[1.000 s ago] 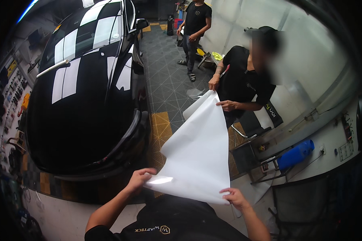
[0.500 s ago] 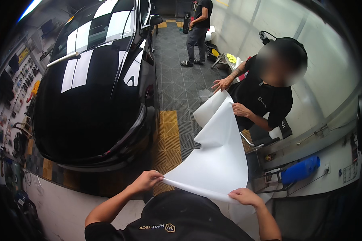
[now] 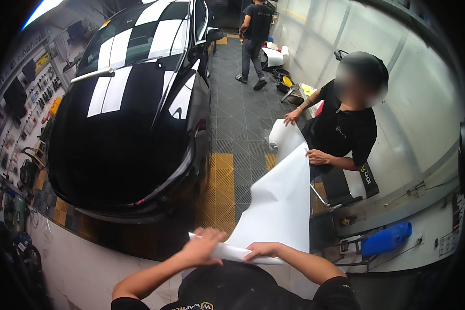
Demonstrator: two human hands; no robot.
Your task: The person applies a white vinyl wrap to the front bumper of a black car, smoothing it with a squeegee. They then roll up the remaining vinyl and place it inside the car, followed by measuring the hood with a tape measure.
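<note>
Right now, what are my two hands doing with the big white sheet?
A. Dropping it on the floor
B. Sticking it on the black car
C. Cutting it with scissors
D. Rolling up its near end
D: the left hand and right hand both rest on the near end of the white sheet, which is curled into a roll under them.

Black tee (image 3: 243, 289) w/ small chest logo, bare forearms.

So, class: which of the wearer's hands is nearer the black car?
Left. The left hand grips the rolled white sheet on the side toward the black car; the right hand grips it farther away.
</note>
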